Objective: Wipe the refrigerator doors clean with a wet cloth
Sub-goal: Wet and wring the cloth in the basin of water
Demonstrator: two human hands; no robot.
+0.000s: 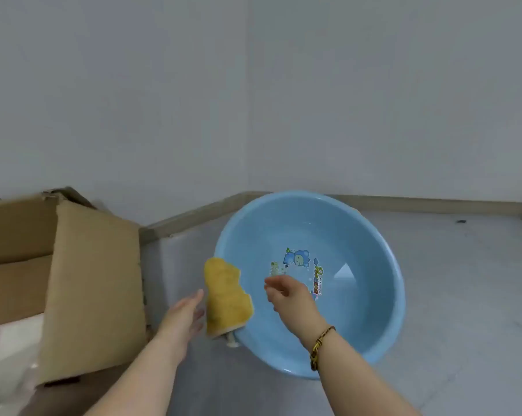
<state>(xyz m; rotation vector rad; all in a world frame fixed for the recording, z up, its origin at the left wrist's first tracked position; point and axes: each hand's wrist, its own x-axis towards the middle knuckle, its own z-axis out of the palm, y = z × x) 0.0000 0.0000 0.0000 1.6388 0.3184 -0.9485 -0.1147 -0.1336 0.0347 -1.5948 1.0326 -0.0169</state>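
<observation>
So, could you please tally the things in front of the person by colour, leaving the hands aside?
Blue: 1, the basin
Yellow: 1, the cloth
Brown: 1, the cardboard box
Total: 3

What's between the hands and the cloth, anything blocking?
Nothing visible. The yellow cloth hangs over the left rim of the blue basin. The left hand is right at its left edge, fingers straight; the right hand hovers over the basin to its right. The cardboard box stands clear, further left.
</observation>
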